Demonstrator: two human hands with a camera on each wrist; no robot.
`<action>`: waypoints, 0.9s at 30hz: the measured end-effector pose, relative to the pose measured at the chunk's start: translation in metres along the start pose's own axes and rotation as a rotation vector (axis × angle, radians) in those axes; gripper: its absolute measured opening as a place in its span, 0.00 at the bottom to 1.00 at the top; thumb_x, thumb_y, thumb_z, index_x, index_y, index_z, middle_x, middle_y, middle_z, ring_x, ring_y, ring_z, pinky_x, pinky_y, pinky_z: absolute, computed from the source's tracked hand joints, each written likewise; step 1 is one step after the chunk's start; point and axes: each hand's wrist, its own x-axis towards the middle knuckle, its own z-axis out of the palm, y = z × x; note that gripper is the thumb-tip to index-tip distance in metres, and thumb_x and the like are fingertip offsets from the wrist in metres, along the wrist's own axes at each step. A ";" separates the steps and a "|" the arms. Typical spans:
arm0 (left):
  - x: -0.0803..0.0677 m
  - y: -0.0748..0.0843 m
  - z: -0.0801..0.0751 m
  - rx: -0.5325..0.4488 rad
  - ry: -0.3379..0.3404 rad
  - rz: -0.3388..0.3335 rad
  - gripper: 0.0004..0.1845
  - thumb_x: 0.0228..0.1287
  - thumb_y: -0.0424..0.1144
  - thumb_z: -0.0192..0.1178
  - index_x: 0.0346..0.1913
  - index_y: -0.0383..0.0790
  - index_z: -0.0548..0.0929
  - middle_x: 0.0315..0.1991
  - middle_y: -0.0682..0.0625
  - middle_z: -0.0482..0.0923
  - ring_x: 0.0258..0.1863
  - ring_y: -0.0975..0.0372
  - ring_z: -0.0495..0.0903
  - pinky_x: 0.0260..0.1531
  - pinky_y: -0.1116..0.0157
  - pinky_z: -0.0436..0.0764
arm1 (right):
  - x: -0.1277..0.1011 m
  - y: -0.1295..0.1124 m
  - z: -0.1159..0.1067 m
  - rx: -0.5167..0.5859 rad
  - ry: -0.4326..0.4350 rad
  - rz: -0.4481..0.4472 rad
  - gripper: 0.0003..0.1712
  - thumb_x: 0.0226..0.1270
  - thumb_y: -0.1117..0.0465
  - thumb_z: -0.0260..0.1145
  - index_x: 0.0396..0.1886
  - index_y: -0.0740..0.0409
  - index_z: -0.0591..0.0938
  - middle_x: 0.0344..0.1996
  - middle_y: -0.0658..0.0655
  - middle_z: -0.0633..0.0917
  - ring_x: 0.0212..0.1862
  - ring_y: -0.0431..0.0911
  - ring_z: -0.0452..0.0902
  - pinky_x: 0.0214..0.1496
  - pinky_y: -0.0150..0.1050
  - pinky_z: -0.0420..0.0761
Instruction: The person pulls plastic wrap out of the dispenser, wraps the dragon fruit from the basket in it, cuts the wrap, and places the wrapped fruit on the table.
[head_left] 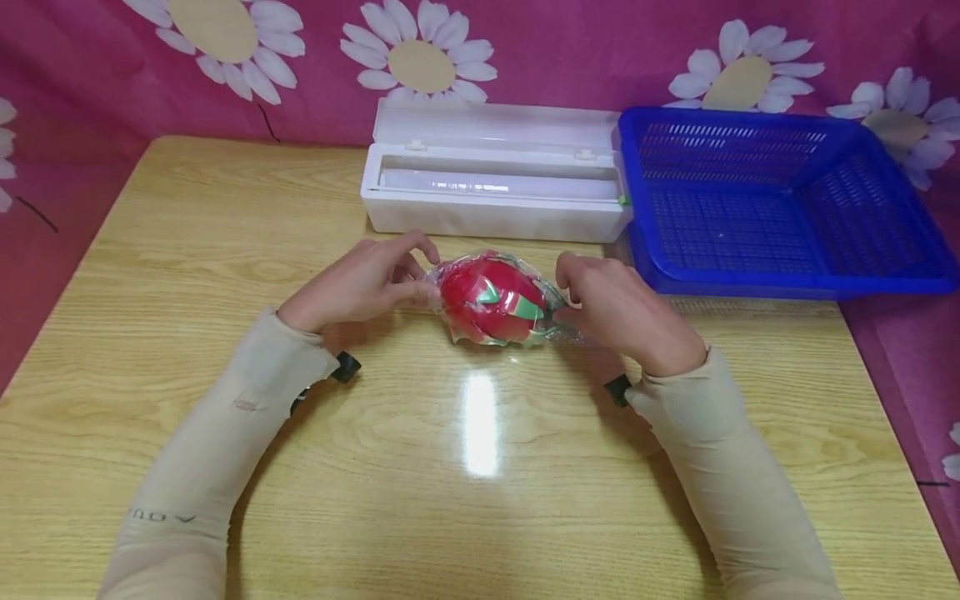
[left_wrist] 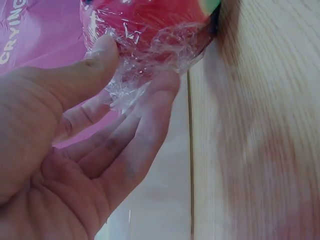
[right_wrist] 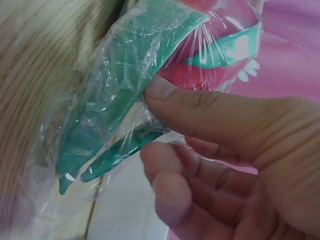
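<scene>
A red dragon fruit with green scale tips (head_left: 491, 296) lies on its side on the table, covered in clear plastic wrap (left_wrist: 145, 55). At its left end my left hand (head_left: 367, 279) touches the gathered wrap with the thumb and forefinger, which stand apart with film between them. The right hand (head_left: 615, 308) is at the leafy end. Its thumb (right_wrist: 165, 95) rests on the film over the long green leaves (right_wrist: 105, 105), while its other fingers bend loosely below, apart from the thumb. Loose film trails past the leaf tips in the right wrist view.
Behind the fruit stands a white wrap dispenser box (head_left: 495, 218) with its lid raised and a roll of film (head_left: 495, 183) inside. A blue plastic basket (head_left: 757, 283) is to its right. The wooden table (head_left: 375, 500) meets a pink flowered cloth (head_left: 562, 50) at the back.
</scene>
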 end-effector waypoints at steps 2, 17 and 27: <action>0.000 0.000 0.000 0.005 0.010 0.001 0.23 0.67 0.45 0.70 0.60 0.46 0.75 0.50 0.48 0.89 0.48 0.57 0.87 0.52 0.56 0.87 | 0.000 0.001 0.000 -0.008 -0.004 0.011 0.16 0.64 0.64 0.75 0.46 0.62 0.78 0.38 0.62 0.85 0.39 0.57 0.82 0.42 0.51 0.82; 0.000 0.001 0.002 -0.009 0.000 0.014 0.20 0.71 0.43 0.66 0.60 0.44 0.73 0.57 0.47 0.83 0.48 0.56 0.84 0.49 0.58 0.85 | 0.001 0.009 0.003 -0.050 -0.188 0.070 0.25 0.74 0.49 0.67 0.59 0.64 0.81 0.43 0.64 0.90 0.43 0.55 0.86 0.48 0.56 0.85; -0.002 0.002 0.003 -0.011 0.018 0.013 0.14 0.69 0.39 0.68 0.48 0.38 0.76 0.50 0.46 0.85 0.50 0.56 0.85 0.49 0.59 0.84 | 0.004 0.018 0.007 -0.034 -0.234 0.100 0.26 0.79 0.44 0.60 0.54 0.64 0.81 0.39 0.62 0.88 0.38 0.54 0.83 0.43 0.53 0.83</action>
